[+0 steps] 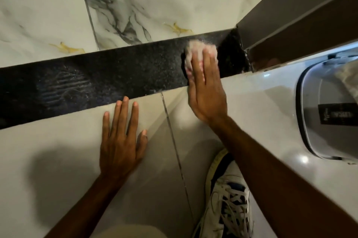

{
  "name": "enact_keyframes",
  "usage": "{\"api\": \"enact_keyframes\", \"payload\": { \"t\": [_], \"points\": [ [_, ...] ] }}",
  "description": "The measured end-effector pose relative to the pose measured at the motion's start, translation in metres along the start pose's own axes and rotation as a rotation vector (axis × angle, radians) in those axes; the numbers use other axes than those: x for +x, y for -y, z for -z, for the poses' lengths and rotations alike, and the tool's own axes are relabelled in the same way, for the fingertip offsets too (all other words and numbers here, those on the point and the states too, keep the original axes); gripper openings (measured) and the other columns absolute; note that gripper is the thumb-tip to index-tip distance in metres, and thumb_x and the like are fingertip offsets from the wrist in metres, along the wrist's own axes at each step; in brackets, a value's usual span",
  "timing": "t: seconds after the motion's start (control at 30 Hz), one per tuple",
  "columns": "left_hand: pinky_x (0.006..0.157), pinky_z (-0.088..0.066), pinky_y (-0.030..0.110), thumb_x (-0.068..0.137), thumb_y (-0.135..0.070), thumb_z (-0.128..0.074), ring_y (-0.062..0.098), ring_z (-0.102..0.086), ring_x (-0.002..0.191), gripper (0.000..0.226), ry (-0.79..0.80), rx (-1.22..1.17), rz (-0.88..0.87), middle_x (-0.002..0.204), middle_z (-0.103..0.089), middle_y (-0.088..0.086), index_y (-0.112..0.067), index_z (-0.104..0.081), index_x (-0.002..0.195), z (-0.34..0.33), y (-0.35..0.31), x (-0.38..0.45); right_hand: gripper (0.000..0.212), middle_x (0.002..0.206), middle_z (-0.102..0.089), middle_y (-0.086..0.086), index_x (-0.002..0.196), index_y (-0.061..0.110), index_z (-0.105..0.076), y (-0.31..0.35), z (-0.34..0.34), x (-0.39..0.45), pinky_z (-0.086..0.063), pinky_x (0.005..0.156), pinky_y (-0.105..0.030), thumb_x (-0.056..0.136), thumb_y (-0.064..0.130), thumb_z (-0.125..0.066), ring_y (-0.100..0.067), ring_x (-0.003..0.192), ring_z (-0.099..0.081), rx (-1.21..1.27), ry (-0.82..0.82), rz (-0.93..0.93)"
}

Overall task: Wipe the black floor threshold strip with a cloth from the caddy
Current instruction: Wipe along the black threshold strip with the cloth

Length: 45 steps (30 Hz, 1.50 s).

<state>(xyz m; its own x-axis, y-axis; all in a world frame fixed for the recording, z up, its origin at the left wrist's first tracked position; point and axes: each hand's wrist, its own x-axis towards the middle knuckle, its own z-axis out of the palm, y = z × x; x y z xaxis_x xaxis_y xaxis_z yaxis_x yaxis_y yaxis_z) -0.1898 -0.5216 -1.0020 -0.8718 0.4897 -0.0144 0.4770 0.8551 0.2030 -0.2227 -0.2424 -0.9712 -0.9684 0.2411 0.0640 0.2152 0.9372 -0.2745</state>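
The black speckled threshold strip [116,77] runs across the floor from lower left to upper right, with a dusty shoe print on its left part. A pale pink-white cloth [195,49] lies on the strip's right end. My right hand [206,86] lies flat on the cloth, fingers stretched over it, pressing it onto the strip; most of the cloth is under the fingers. My left hand [122,137] rests palm down, fingers spread, on the light tile just below the strip, holding nothing.
A brown door frame [290,22] meets the strip's right end. A grey plastic caddy [325,110] stands at the right edge. My white laced shoe [228,197] is on the floor at bottom centre. Marble-patterned tiles [135,5] lie beyond the strip.
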Motion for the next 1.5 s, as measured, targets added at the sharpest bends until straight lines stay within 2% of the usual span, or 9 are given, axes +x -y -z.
{"api": "enact_keyframes", "payload": {
  "t": [0.1, 0.23, 0.4, 0.57, 0.8, 1.03, 1.17, 1.3, 1.5],
  "points": [
    [0.139, -0.008, 0.055, 0.112, -0.044, -0.029, 0.034, -0.015, 0.170, 0.071, -0.001, -0.028, 0.014, 0.182, -0.016, 0.018, -0.009, -0.021, 0.173, 0.005, -0.001, 0.000, 0.062, 0.181, -0.015, -0.019, 0.171, 0.010, -0.023, -0.016, 0.011, -0.049, -0.038, 0.132, -0.055, 0.114, 0.020, -0.043, -0.035, 0.170, -0.014, -0.031, -0.033, -0.125],
    [0.139, -0.007, 0.053, 0.112, -0.045, -0.027, 0.033, -0.015, 0.170, 0.071, -0.004, -0.033, 0.016, 0.182, -0.018, 0.017, -0.010, -0.021, 0.173, 0.003, -0.002, 0.002, 0.066, 0.177, -0.017, -0.029, 0.169, 0.006, -0.012, -0.013, 0.008, 0.011, -0.033, 0.133, -0.063, 0.114, 0.025, -0.044, -0.046, 0.167, -0.018, 0.014, -0.085, -0.299],
    [0.139, -0.012, 0.054, 0.112, -0.042, -0.031, 0.034, -0.019, 0.169, 0.070, -0.023, -0.038, 0.026, 0.181, -0.021, 0.019, -0.005, -0.024, 0.171, 0.004, -0.002, 0.001, 0.066, 0.181, -0.007, -0.023, 0.172, 0.011, -0.013, 0.056, -0.012, 0.069, -0.025, 0.138, -0.054, 0.114, 0.033, -0.035, -0.039, 0.170, -0.006, 0.018, 0.045, 0.022],
    [0.136, -0.023, 0.057, 0.108, -0.036, -0.041, 0.033, -0.028, 0.166, 0.068, -0.030, -0.148, 0.034, 0.178, -0.028, 0.018, -0.002, -0.035, 0.167, 0.016, 0.000, -0.001, 0.063, 0.182, -0.007, -0.016, 0.173, 0.013, -0.017, 0.075, -0.012, -0.014, -0.020, 0.140, -0.053, 0.115, 0.033, -0.036, -0.032, 0.171, -0.003, 0.004, 0.187, 0.250],
    [0.137, -0.011, 0.056, 0.105, -0.048, -0.039, 0.032, -0.018, 0.169, 0.075, 0.023, -0.061, 0.211, 0.181, -0.021, 0.015, -0.015, -0.028, 0.172, 0.015, 0.009, -0.032, 0.061, 0.178, -0.019, -0.027, 0.169, 0.000, -0.022, 0.103, -0.029, 0.016, -0.022, 0.139, -0.052, 0.117, 0.030, -0.033, -0.042, 0.168, -0.017, -0.059, -0.059, -0.206],
    [0.136, -0.015, 0.059, 0.107, -0.048, -0.037, 0.034, -0.021, 0.168, 0.071, -0.006, -0.030, 0.377, 0.181, -0.021, 0.016, -0.018, -0.029, 0.172, 0.028, 0.036, -0.078, 0.060, 0.179, -0.018, -0.024, 0.168, 0.003, -0.028, 0.146, -0.038, -0.030, -0.026, 0.137, -0.056, 0.115, 0.023, -0.045, -0.037, 0.169, -0.015, 0.002, 0.111, 0.351],
    [0.134, -0.023, 0.064, 0.107, -0.045, -0.039, 0.036, -0.023, 0.167, 0.070, -0.054, -0.011, 0.475, 0.180, -0.023, 0.017, -0.014, -0.033, 0.170, 0.031, 0.060, -0.094, 0.060, 0.176, -0.022, -0.027, 0.167, 0.000, -0.029, 0.133, -0.031, -0.040, -0.028, 0.137, -0.055, 0.113, 0.019, -0.047, -0.041, 0.168, -0.016, -0.103, 0.039, 0.170],
    [0.138, -0.011, 0.059, 0.110, -0.046, -0.035, 0.034, -0.019, 0.169, 0.070, -0.095, 0.012, 0.502, 0.182, -0.019, 0.016, -0.016, -0.026, 0.173, 0.020, 0.067, -0.097, 0.067, 0.181, -0.007, -0.023, 0.172, 0.006, -0.013, 0.202, -0.055, 0.019, -0.010, 0.142, -0.052, 0.116, 0.035, -0.035, -0.038, 0.170, -0.005, 0.045, 0.067, -0.053],
    [0.136, -0.019, 0.060, 0.111, -0.050, -0.030, 0.034, -0.020, 0.168, 0.071, -0.036, 0.070, 0.523, 0.181, -0.021, 0.016, -0.016, -0.027, 0.172, 0.021, 0.068, -0.098, 0.065, 0.183, -0.004, -0.015, 0.174, 0.016, -0.009, 0.256, -0.068, -0.009, -0.014, 0.142, -0.051, 0.115, 0.036, -0.030, -0.030, 0.171, -0.002, 0.060, 0.248, 0.491]
  ]
}}
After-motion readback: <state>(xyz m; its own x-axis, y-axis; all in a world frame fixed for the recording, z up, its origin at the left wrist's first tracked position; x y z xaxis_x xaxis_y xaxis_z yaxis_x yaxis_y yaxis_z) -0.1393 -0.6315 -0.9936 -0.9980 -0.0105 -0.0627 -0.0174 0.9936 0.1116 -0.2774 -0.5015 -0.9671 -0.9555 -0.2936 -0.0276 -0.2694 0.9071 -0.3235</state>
